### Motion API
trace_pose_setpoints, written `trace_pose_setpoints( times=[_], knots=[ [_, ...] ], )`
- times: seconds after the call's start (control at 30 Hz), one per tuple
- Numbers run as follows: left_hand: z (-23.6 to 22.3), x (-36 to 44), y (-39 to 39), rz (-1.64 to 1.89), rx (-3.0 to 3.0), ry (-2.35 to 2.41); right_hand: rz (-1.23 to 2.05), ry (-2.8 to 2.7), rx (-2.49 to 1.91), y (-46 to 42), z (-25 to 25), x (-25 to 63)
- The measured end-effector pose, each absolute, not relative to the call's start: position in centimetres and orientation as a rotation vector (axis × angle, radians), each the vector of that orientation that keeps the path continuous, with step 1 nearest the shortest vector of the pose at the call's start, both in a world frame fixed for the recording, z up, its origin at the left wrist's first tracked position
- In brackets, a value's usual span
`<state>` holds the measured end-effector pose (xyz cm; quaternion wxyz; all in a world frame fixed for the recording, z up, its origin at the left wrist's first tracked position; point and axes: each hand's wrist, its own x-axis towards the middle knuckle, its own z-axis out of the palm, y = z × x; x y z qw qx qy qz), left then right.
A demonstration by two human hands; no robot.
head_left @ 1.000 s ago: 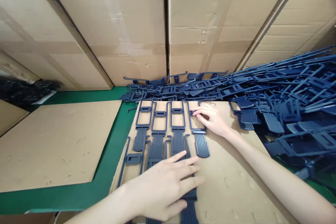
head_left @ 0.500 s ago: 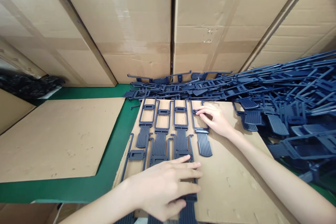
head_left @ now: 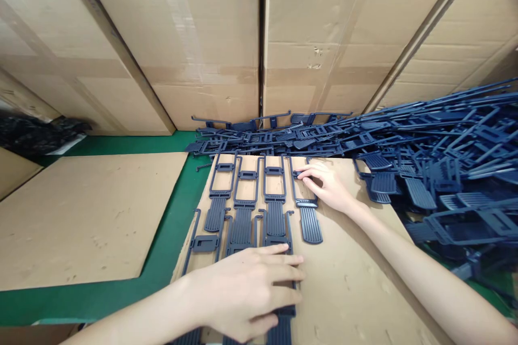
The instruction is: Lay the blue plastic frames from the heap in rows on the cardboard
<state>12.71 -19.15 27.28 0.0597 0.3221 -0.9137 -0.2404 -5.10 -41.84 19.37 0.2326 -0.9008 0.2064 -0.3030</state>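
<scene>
Dark blue plastic frames with ribbed tabs lie in rows on a cardboard sheet (head_left: 348,280). My left hand (head_left: 251,288) rests palm down, fingers spread, over the near row and hides much of those frames. At the right end of the far row, my right hand (head_left: 326,186) has its fingertips closed at the crosspiece of a blue plastic frame (head_left: 310,223), which lies flat with its tab toward me. To its left lie a few matching frames, among them one with a wide ribbed tab (head_left: 275,219). A near-row frame (head_left: 204,243) shows left of my left hand.
A tangled heap of blue frames (head_left: 429,140) spreads along the back and right. Another cardboard sheet (head_left: 89,215) lies at left on the green table (head_left: 162,264). Tall cardboard boxes (head_left: 315,32) stand behind. A black plastic bag (head_left: 36,132) sits at far left.
The whole view has shifted slightly, so everything sits a little further left and lower. Both hands keep nearly the same places relative to the frames.
</scene>
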Motion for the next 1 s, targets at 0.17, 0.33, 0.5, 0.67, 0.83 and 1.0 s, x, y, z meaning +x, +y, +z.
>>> trace_pose_setpoints(
  times=[0.17, 0.33, 0.5, 0.67, 0.83, 1.0],
  knots=[
    [27.1, 12.8, -18.9, -0.718, 1.011, -2.761, -0.829, 0.556, -2.482, -41.9, 19.4, -5.2],
    [27.3, 12.7, -18.8, -0.717, 1.005, -2.764, -0.82, 0.544, -2.483, -41.9, 19.6, -5.1],
    [29.0, 13.0, -21.2, -0.531, 1.1, -2.813, -0.813, 0.555, -2.489, -41.9, 19.4, -5.1],
    [28.3, 12.6, -26.3, -0.118, 1.589, -2.565, -0.893, 0.538, -2.514, -42.2, 18.7, -5.0],
    [24.9, 12.3, -30.1, 0.074, 1.936, -2.41, -0.958, 0.563, -2.526, -42.4, 18.4, -5.0],
    [22.4, 12.7, -30.3, 0.002, 1.987, -2.344, -0.913, 0.561, -2.518, -42.2, 18.3, -5.0]
  ],
)
